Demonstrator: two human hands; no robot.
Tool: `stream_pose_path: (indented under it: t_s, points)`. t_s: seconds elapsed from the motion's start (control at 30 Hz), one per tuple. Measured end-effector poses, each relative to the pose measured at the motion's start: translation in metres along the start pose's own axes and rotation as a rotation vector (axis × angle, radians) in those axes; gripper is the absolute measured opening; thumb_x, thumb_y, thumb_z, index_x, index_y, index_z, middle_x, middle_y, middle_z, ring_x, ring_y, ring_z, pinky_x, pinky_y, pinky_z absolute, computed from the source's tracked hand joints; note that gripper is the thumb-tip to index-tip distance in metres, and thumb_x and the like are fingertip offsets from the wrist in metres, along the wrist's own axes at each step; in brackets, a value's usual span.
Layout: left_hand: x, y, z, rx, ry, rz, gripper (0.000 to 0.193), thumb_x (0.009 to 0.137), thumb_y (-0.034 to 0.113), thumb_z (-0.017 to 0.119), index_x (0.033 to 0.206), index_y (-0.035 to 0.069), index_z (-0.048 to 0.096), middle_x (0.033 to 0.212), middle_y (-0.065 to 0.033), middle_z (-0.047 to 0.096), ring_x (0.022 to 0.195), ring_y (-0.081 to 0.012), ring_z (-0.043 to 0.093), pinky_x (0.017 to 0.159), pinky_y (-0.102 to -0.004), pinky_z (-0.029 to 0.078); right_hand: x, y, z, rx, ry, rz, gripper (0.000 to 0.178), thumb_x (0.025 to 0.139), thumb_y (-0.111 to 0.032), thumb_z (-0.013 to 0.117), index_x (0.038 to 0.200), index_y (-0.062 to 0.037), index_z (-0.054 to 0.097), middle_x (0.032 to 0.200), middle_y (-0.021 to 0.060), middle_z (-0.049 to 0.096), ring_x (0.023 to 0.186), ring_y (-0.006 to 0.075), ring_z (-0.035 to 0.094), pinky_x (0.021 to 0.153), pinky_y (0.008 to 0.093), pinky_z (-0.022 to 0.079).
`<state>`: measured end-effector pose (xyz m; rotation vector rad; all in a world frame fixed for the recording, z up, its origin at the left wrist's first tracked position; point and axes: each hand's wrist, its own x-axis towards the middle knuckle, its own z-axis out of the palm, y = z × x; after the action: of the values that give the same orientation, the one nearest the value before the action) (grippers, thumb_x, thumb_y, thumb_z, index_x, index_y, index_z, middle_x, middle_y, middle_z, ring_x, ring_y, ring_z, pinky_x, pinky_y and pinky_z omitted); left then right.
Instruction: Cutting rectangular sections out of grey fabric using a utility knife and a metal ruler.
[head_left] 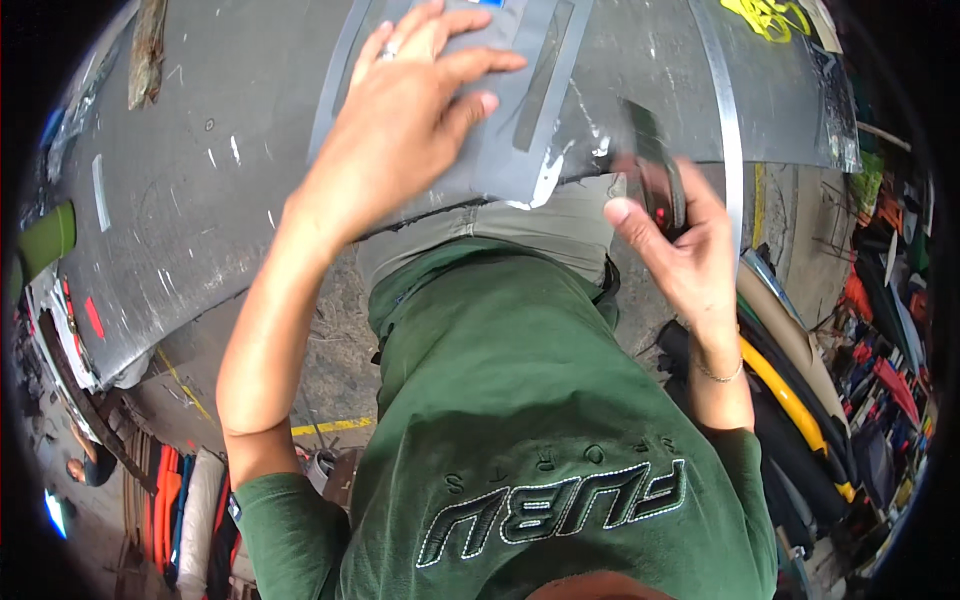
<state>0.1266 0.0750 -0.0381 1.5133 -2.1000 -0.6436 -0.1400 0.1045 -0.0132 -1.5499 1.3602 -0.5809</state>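
My left hand (410, 105) lies with fingers spread over a grey, partly see-through plastic sheet (505, 165) with long slots in it. The sheet rests on the dark grey worktable (190, 200), its near corner by the table's front edge. To the right, my right hand (690, 240) is closed around a dark, long tool (645, 130) with a flat end and a small red spot; motion blur hides its exact kind. The tool is held near the front edge, beside the sheet. Part of a blue thing (488, 3) shows beyond my left fingertips.
A long metal strip (725, 100) crosses the table at the right. Yellow cord (768, 15) lies at the far right, a worn wooden piece (147, 55) at the far left. Rolls of material (200, 510) stand lower left, with more rolls (790, 390) at right. A person (92, 462) is in the left background.
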Motion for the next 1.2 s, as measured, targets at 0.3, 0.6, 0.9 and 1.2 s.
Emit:
stream_pose_path:
  t_s: [0.3, 0.6, 0.9, 1.2]
  points:
    - [-0.03, 0.055, 0.026, 0.3, 0.011, 0.028, 0.04, 0.093, 0.026, 0.074, 0.132, 0.021, 0.069, 0.144, -0.0078, 0.057, 0.14, -0.0326, 0.047, 0.111, -0.0498, 0.039, -0.042, 0.067, 0.051, 1.038, 0.068, 0.205, 0.03, 0.09, -0.008, 0.079, 0.097, -0.0107, 0.05, 0.123, 0.019, 0.066, 0.07, 0.012, 0.055, 0.061, 0.0262, 0.047]
    - [-0.002, 0.037, 0.016, 0.121, -0.194, 0.429, 0.027, 0.09, 0.015, 0.073, 0.117, 0.014, 0.074, 0.134, -0.0049, 0.063, 0.132, -0.0301, 0.054, 0.109, -0.0463, 0.044, -0.027, 0.059, 0.049, 1.078, 0.111, 0.174, 0.023, 0.093, -0.002, 0.071, 0.089, -0.0106, 0.051, 0.126, 0.0228, 0.066, 0.077, 0.013, 0.063, 0.057, 0.0236, 0.054]
    - [0.035, 0.034, 0.014, 0.05, -0.393, 0.571, 0.013, 0.094, 0.017, 0.07, 0.101, 0.007, 0.069, 0.11, -0.007, 0.065, 0.107, -0.0307, 0.06, 0.092, -0.0419, 0.049, -0.025, 0.059, 0.042, 0.984, 0.173, 0.076, 0.022, 0.094, -0.002, 0.071, 0.086, -0.0089, 0.051, 0.118, 0.0196, 0.069, 0.078, 0.0123, 0.067, 0.055, 0.0215, 0.056]
    - [-0.065, 0.007, -0.077, -0.459, 0.054, -0.148, 0.008, 0.105, 0.007, 0.059, 0.103, 0.0, 0.062, 0.092, -0.0051, 0.067, 0.087, -0.0117, 0.064, 0.083, -0.0286, 0.053, -0.026, 0.062, 0.029, 0.858, 0.233, 0.133, 0.027, 0.093, -0.001, 0.072, 0.082, -0.0089, 0.049, 0.109, 0.0188, 0.069, 0.088, 0.0202, 0.072, 0.048, 0.0246, 0.05]
